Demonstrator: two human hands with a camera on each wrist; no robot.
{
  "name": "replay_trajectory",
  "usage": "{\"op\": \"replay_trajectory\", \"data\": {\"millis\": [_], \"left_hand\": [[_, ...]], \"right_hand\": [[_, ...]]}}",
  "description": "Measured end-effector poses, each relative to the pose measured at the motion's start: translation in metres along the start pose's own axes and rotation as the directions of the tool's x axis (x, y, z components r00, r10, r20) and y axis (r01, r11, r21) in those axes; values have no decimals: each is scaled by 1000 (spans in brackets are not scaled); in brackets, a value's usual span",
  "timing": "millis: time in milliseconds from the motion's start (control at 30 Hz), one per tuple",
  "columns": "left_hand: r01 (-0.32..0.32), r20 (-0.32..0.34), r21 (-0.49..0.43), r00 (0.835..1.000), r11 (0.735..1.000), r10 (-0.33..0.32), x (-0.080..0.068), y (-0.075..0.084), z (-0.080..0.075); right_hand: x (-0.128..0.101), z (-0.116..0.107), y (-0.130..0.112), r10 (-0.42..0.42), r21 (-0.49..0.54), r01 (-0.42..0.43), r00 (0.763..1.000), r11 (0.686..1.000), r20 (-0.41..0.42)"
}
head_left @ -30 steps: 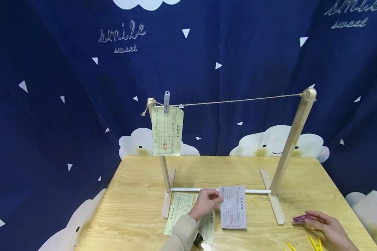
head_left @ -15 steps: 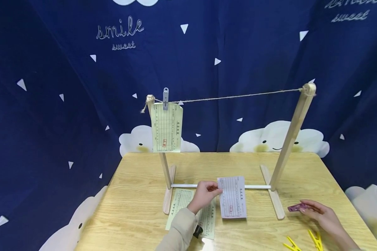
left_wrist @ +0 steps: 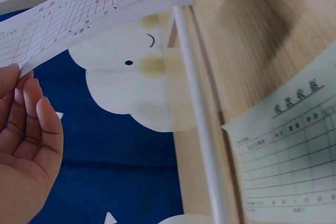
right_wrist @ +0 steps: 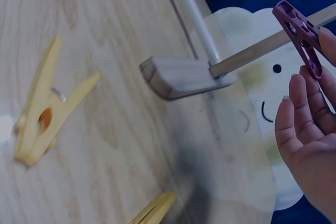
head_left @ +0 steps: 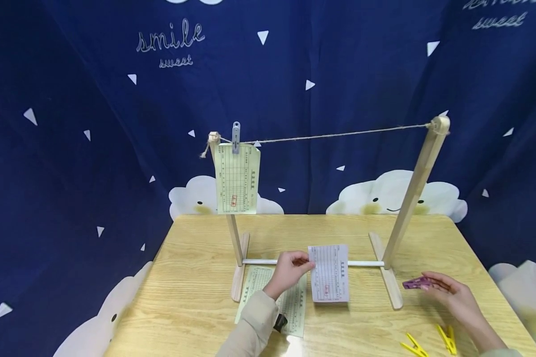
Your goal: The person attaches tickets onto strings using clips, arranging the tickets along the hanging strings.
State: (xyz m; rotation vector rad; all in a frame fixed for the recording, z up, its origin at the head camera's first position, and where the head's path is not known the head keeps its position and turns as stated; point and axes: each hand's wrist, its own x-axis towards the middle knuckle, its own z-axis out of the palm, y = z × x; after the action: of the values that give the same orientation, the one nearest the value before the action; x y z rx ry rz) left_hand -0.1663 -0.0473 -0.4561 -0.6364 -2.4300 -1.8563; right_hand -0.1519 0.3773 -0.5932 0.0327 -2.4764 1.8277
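Head view: backdrop cloth [head_left: 71,148] dark blue, printed "smile sweet" in white script at upper left and again, cut off, at upper right; white clouds with faces low behind the table [head_left: 196,307]. Wooden rack: two posts, twine [head_left: 339,135] strung between them, white rod [head_left: 362,264] low between the feet. A grey peg [head_left: 235,137] pins a pale green slip [head_left: 237,178] to the twine at the left end; the slip carries a ruled grid, a column of characters too small to read, and a red stamp. The rest of the twine is bare out to the right post [head_left: 417,188]. Left hand [head_left: 288,270] pinches the left edge of a lilac slip [head_left: 329,273], held just above the table in front of the rod; same grid and red stamp. Two green slips [head_left: 290,310] lie flat under the left forearm, near the front edge. Right hand [head_left: 448,292] grips a purple peg [head_left: 414,284], just right of the right foot, above the tabletop. Two yellow pegs [head_left: 446,339] lie near the front right corner. Left wrist view: fingers [left_wrist: 31,108] close on the lilac slip's [left_wrist: 94,9] corner; printed characters blurred. Right wrist view: fingertips hold the purple peg [right_wrist: 299,35] by its tail, jaws shut; one yellow peg [right_wrist: 44,114] lies well apart on open wood.
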Motion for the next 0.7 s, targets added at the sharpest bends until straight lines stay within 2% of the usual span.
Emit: {"op": "replay_trajectory", "data": {"millis": [133,333,500,567,633,667,700], "left_hand": [[-18,-8,5,1000,1000,18,1,8,-3],[-67,-12,21,998,998,67,4,16,-8],[-90,-4,21,996,996,90,5,21,-13],[-96,1,21,995,995,96,6,23,-15],[-101,-1,22,995,995,101,6,24,-17],[-102,-3,23,995,995,102,6,26,-18],[-102,-6,23,995,995,102,6,27,-19]], "right_hand": [[10,-3,17,-67,103,66,998,993,11],[21,-7,29,-109,138,115,993,984,-50],[24,-7,37,-155,275,162,987,948,-46],[21,-5,26,-181,320,180,983,930,-29],[16,-3,8,-197,381,187,980,905,-14],[14,-2,-2,-217,378,202,976,903,-4],[11,2,-18,-236,405,213,972,889,8]]}}
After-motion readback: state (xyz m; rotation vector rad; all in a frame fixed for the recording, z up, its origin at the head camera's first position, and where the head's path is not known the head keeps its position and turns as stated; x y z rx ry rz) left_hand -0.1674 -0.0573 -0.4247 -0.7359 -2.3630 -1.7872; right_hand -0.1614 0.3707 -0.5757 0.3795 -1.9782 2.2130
